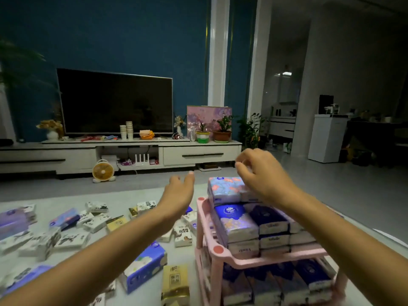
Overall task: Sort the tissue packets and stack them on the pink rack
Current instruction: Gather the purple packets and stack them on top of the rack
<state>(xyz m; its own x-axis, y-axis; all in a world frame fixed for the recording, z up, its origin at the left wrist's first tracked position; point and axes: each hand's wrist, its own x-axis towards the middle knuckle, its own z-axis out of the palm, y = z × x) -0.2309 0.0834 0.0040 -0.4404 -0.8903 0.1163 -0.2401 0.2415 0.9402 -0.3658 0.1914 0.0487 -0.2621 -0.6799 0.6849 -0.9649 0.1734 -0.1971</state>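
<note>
Packets top the pink rack just under our right hand; left hand beside, both relaxed, empty.

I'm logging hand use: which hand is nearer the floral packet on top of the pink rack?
Right. The right hand hangs just over the right end of the floral packet, fingers loosely curled. The left hand is open, off to the packet's left with a gap between.
</note>
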